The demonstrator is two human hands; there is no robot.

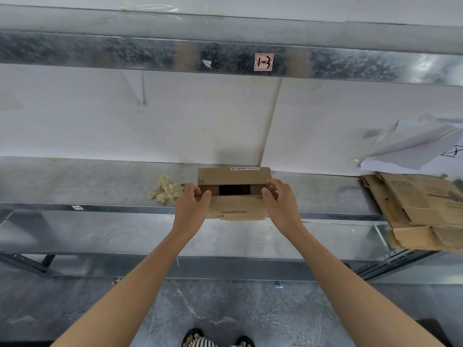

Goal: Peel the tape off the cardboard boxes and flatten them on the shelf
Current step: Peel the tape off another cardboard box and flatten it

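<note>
Grey marbled floor (225,309) lies under a galvanised shelf (100,186). At the shelf's middle, the left hand (191,205) and right hand (280,201) curl their fingers round the flap ends of the cardboard box (233,176), whose top gapes open. Crumpled tape (164,190) sits just left of it, and flattened boxes (426,204) are stacked well to the right. White sheeting (125,121) lines the back.

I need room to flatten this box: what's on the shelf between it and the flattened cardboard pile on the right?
Nothing; the head view shows only bare metal shelf between the box and the flattened cardboard pile.
</note>
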